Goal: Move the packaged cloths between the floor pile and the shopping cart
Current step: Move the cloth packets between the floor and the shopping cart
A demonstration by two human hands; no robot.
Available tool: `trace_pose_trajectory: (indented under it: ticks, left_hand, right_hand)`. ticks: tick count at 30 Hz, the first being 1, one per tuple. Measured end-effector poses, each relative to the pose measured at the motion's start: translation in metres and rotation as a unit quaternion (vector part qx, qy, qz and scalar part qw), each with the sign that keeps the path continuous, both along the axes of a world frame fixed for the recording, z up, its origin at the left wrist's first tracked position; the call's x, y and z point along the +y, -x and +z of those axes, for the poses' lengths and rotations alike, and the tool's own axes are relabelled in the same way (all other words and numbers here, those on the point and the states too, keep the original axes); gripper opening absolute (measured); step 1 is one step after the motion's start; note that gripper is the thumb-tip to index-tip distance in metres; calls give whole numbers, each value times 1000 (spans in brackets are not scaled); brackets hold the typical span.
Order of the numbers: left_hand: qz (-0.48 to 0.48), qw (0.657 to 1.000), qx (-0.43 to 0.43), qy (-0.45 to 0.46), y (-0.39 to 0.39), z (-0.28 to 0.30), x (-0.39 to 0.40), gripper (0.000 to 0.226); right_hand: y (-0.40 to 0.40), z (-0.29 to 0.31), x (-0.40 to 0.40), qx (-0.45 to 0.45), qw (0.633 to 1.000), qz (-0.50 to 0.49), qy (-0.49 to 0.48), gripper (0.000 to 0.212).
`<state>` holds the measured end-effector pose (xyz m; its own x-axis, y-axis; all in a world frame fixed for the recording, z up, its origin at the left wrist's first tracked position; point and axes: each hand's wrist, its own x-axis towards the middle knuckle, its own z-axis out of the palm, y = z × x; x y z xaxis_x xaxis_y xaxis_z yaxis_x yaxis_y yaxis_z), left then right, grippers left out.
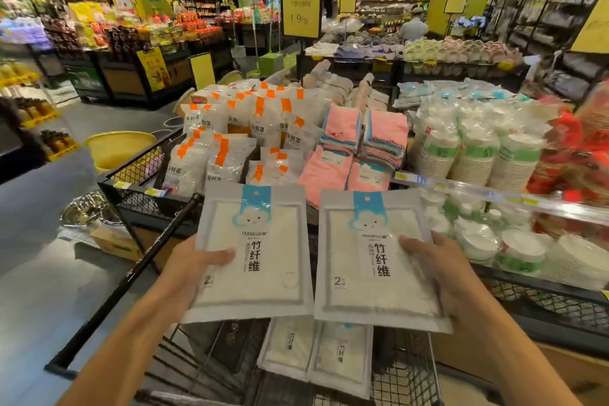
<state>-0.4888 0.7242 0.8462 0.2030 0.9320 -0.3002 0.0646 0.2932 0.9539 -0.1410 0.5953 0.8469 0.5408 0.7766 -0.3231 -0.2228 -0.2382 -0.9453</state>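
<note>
I hold two flat white cloth packages with blue cloud logos side by side above the shopping cart (pixel 408 382). My left hand (pixel 188 273) grips the left package (pixel 253 254) at its left edge, thumb on its front. My right hand (pixel 445 273) grips the right package (pixel 375 260) at its right edge, thumb on its front. Two more of the same packages (pixel 316 353) lie flat next to each other in the cart's wire basket below. No floor pile is in view.
A black mesh display bin (pixel 131 181) stands just ahead with orange-tagged bags (pixel 230 142), pink folded cloths (pixel 359 148) and stacked paper cups (pixel 478 155). A yellow basin (pixel 115 148) and metal bowls (pixel 85 211) sit at left. A person (pixel 413 26) stands far back.
</note>
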Motion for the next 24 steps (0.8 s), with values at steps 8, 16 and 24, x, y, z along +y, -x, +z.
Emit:
trace_pose_trajectory:
  ticks: [8, 16, 24]
  left_hand:
    - [-11, 999, 6, 52, -9, -72, 91, 39]
    - [-51, 994, 23, 94, -23, -188, 144, 41]
    - [-75, 986, 76, 131, -39, -346, 153, 41]
  right_hand:
    - [-1, -69, 68, 13, 999, -46, 16, 23]
    - [14, -179, 92, 31, 989, -107, 98, 22]
    - [14, -321, 84, 43, 977, -116, 176, 26]
